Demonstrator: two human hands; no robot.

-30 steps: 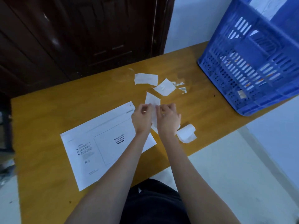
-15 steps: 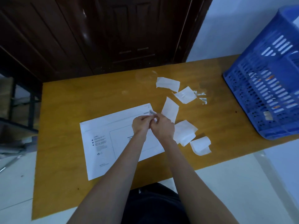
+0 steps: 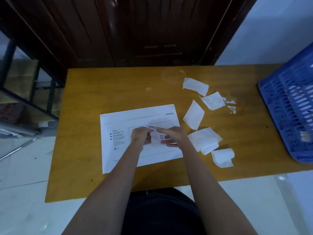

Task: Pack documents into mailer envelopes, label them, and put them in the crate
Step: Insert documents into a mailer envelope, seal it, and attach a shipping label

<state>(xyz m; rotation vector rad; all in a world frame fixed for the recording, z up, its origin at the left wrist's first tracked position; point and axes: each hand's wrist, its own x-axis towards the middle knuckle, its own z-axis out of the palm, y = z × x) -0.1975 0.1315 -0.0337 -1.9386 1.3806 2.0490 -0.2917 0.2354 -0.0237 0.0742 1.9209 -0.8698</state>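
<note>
A white mailer envelope [image 3: 118, 143] lies flat on the yellow table [image 3: 101, 92], printed side up. Both my hands hover over its marked box. My left hand [image 3: 139, 135] pinches the left edge of a thin printed label [image 3: 156, 138]. My right hand [image 3: 171, 135] holds the label's right side, fingers spread beneath it. The label is blurred and partly see-through. A blue slotted crate [image 3: 291, 116] stands at the table's right end, cut off by the frame.
Several white backing scraps [image 3: 194, 114] lie scattered right of the envelope, with torn bits [image 3: 231, 106] nearer the crate. A dark wooden door [image 3: 135, 31] stands behind the table. A metal rack [image 3: 25, 92] is at the left. The table's near edge is close to my body.
My hands moved from the envelope's upper right corner to over its marked box. The label is now peeled and spread between both hands. The view swung left, pushing the crate to the frame's edge.
</note>
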